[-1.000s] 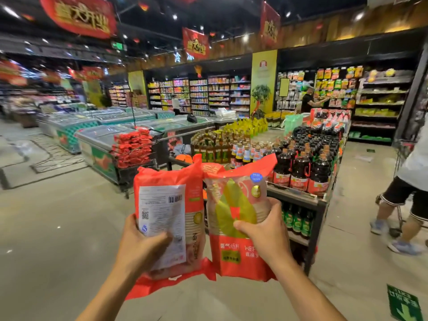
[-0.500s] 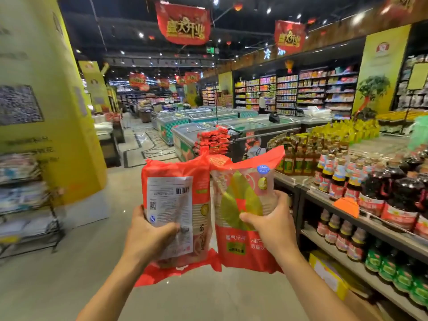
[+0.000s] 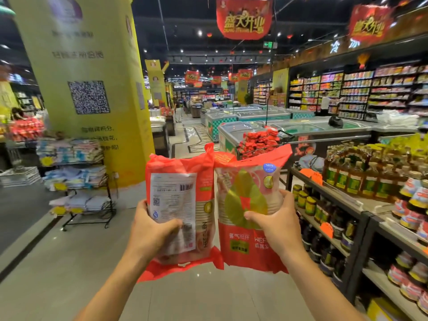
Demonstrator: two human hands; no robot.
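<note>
Red plastic wraps stacked paper cups [image 3: 202, 220], visible through clear panels. The left hand [image 3: 150, 230] grips the left pack [image 3: 180, 193], barcode label facing out; the right hand [image 3: 275, 224] grips the right pack [image 3: 245, 195], green leaf facing out. Both packs are upright and touching, above the aisle floor [image 3: 208, 297]. The grips are unchanged from a second ago, and a yellow pillar [image 3: 92, 66] has come into view.

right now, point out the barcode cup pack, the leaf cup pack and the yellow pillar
barcode cup pack [image 3: 171, 193]: head view, on its white label
leaf cup pack [image 3: 245, 198]: head view, on the green leaf print
yellow pillar [image 3: 89, 97]: head view, on its qr code
</note>
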